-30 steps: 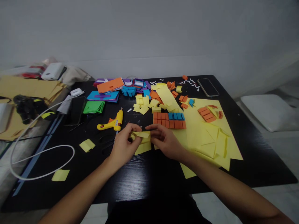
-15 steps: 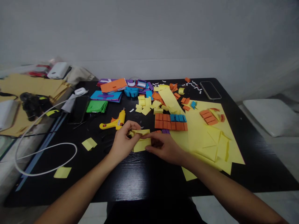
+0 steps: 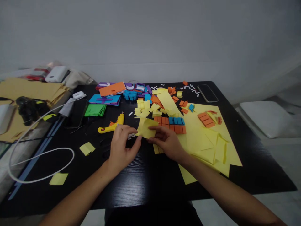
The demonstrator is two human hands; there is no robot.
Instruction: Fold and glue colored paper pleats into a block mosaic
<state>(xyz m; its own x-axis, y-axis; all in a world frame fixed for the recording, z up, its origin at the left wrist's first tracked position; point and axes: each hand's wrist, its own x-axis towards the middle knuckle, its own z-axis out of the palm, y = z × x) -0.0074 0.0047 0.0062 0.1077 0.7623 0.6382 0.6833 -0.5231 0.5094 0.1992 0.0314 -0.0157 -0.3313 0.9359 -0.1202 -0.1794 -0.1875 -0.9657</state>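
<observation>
A yellow paper piece (image 3: 147, 128) is lifted over the table, creased and tilted between my hands. My right hand (image 3: 167, 141) pinches its right side with thumb and forefinger. At its lower left corner, the thumb and forefinger of my left hand (image 3: 122, 147) grip the edge, the other fingers curved behind. Dark loops, apparently scissors handles (image 3: 105, 145), lie left of my left hand, partly hidden. Past the fingers stands a strip of orange and blue folded paper blocks (image 3: 177, 121), partly covered by my right hand. A yellow glue gun (image 3: 113, 125) lies beyond my left hand.
Yellow sheets (image 3: 197, 147) spread to the right, with a phone (image 3: 208, 93) behind them. Small yellow folded pieces (image 3: 144, 108) are scattered at the back. Green papers (image 3: 95, 110) sit at the left. A white cable (image 3: 72, 153) loops over the left side, near yellow squares (image 3: 87, 148).
The yellow paper has been turned and raised to show a broad flat face. My left hand has shifted left and opened its grip wider; the right hand has moved slightly. The view has shifted a little.
</observation>
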